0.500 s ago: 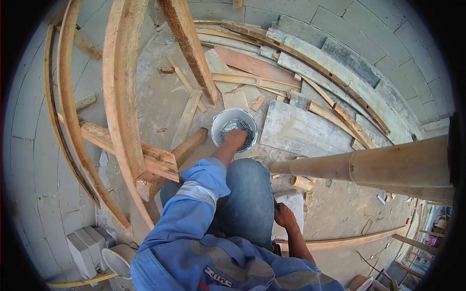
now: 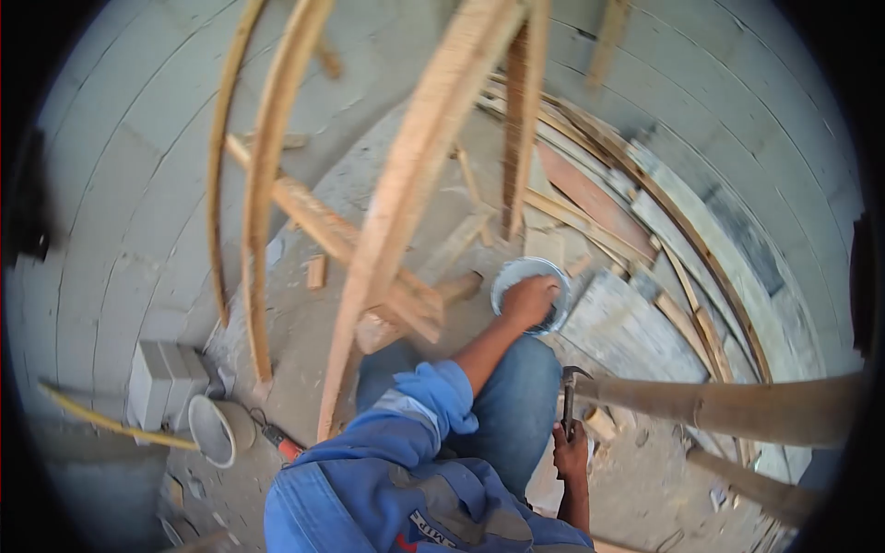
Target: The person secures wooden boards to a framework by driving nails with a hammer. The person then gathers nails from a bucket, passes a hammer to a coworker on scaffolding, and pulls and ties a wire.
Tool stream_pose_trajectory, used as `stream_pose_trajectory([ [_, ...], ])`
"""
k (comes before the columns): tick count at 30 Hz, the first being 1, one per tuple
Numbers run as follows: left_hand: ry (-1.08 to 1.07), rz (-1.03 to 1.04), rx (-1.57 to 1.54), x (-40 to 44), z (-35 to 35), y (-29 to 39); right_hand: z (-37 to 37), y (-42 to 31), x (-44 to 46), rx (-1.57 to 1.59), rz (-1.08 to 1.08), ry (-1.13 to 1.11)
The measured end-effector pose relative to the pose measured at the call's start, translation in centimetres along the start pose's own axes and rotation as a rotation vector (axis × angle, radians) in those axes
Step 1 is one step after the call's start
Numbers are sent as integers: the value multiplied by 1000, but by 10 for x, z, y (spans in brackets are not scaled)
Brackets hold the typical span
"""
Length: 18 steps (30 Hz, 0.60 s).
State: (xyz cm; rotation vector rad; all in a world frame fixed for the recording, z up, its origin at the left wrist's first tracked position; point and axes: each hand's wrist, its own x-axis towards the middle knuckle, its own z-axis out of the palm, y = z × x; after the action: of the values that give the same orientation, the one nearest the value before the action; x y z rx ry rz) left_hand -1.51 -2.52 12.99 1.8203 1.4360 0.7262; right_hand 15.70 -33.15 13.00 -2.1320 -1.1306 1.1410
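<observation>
A white bucket (image 2: 506,276) stands on the floor in front of my knees, with grey metal nails in the bottom, now mostly covered by my hand. My left hand (image 2: 532,302) is at the bucket's mouth, its fingers curled closed; what they hold, if anything, is hidden. Beside my right knee, my right hand (image 2: 572,450) grips a hammer (image 2: 568,403) by its handle. The hammer's head points up, near the end of a thick round pole.
Upright timbers (image 2: 406,157) and a crosspiece (image 2: 323,221) rise close on my left. The round pole (image 2: 701,405) juts in from the right. Boards and planks (image 2: 636,323) lie along the block wall. Behind left are grey blocks (image 2: 159,382), another bucket (image 2: 230,433) and a red-and-black tool (image 2: 288,448).
My view has turned left, so the scene sits further right. My left hand has risen from deep among the nails to the bucket's mouth. My right hand's hammer has come into sight, raised upright.
</observation>
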Motion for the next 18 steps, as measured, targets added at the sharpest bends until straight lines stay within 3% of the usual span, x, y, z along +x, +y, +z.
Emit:
stream_pose_trajectory([
  [3,119,131,-328,-35,-40,54,-1,-13,13,21,68,-85],
  [6,29,167,-300,-96,-74,95,-1,-4,26,-139,-154,24],
  [7,-14,160,-261,-118,-92,108,-15,-40,15,-91,48,-69],
  [9,-140,120,-291,-154,-138,123,-18,-67,16,-78,62,-124],
  [10,-98,133,-296,-174,-153,126,-23,-80,15,-76,76,-149],
  [11,-57,146,-300,-187,-172,124,-31,-117,3,-193,-66,-124],
  [12,-53,119,-264,-196,-201,127,-37,-132,-1,-242,-72,-146],
  [14,-55,56,-201,-220,-255,138,-48,-143,-8,-344,-72,-194],
  [15,-26,4,-141,-231,-279,139,-50,-128,-10,-417,-208,-163],
  [18,73,-142,-22,-259,-344,149,-73,-191,-47,-165,353,-339],
])
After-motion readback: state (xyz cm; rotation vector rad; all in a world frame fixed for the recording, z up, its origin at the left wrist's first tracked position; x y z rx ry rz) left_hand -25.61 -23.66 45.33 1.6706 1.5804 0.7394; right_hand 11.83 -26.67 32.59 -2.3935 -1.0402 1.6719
